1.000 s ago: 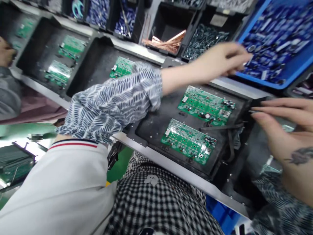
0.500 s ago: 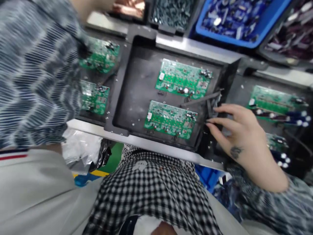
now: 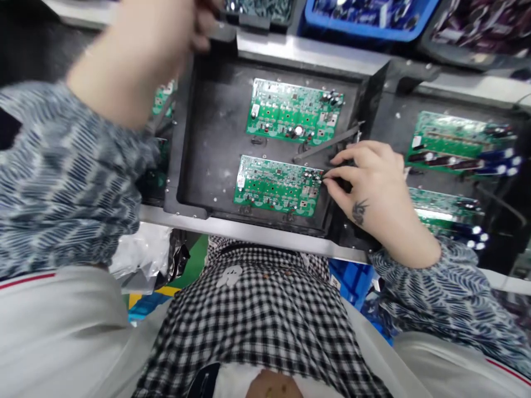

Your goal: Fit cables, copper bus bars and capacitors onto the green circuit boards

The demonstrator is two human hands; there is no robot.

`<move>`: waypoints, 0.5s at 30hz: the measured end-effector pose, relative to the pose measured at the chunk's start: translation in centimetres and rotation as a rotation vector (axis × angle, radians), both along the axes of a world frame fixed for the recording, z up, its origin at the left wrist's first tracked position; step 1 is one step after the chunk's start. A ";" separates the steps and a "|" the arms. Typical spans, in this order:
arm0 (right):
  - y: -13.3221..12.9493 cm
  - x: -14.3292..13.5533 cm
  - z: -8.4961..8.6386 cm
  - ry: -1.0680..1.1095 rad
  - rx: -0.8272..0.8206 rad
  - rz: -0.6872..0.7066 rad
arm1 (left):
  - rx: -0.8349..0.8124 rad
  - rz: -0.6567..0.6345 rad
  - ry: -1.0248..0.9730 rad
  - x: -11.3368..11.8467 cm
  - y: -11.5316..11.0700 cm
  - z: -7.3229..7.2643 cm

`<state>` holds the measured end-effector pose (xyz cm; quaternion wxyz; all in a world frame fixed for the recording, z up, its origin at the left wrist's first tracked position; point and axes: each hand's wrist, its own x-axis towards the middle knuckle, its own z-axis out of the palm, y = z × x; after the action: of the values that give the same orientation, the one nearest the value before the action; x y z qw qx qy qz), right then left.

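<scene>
My right hand [image 3: 373, 188] has its thumb and index finger pinched at the right end of the lower green circuit board [image 3: 277, 186]; whatever is between the fingertips is too small to name. The upper green board [image 3: 295, 112] lies behind it in the same black tray [image 3: 211, 138], with a dark strip [image 3: 327, 145] slanting beside its lower right corner. My left hand [image 3: 161, 38] is raised at the upper left, near the bin of grey parts, blurred, its fingers partly cut off by the frame's top edge.
Behind the tray stand a bin of grey parts [image 3: 265, 8], a blue bin [image 3: 369, 32] of blue parts and a bin of dark red parts [image 3: 485, 27]. Neighbouring trays hold more boards, the right one with a populated board [image 3: 460, 141]. A metal rail [image 3: 257, 233] runs along the front.
My right hand has moved left, from the tray's right edge to the lower board. My left hand has come further into view at the upper left. The whole view has shifted somewhat.
</scene>
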<state>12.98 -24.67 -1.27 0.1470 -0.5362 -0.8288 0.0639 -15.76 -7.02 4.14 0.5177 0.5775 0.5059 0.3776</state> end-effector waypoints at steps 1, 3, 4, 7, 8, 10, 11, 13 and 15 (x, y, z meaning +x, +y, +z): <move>0.0 0.2 -0.2 0.006 0.005 0.002 | -0.025 -0.059 -0.030 1.2 -1.5 -0.3; 0.1 0.5 -0.4 0.008 0.011 -0.002 | -0.142 -0.271 -0.159 4.0 -4.4 -1.0; 0.1 0.6 -0.4 0.004 0.005 -0.005 | -0.186 -0.356 -0.220 5.2 -5.6 -1.1; 0.2 0.1 0.0 -0.015 -0.073 -0.017 | -0.200 -0.422 -0.283 6.9 -7.8 -0.6; 0.3 -0.4 0.1 -0.015 -0.114 -0.019 | -0.183 -0.406 -0.276 6.7 -8.0 -0.4; 0.8 -1.5 0.0 -0.029 -0.193 -0.031 | -0.154 -0.338 -0.250 5.5 -8.0 -0.2; 1.2 -2.0 -0.1 -0.032 -0.210 -0.035 | -0.149 -0.300 -0.231 4.9 -7.7 -0.4; 1.8 -2.2 -0.4 -0.043 -0.231 -0.016 | -0.148 -0.244 -0.226 4.2 -7.4 -1.3; 1.8 -1.6 -0.2 -0.027 -0.221 -0.016 | -0.157 -0.231 -0.295 4.6 -7.4 -2.3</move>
<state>11.37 -22.83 -1.51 0.0762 -0.5564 -0.8144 0.1462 -11.17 -14.38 1.83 0.6694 0.5279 0.3829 0.3558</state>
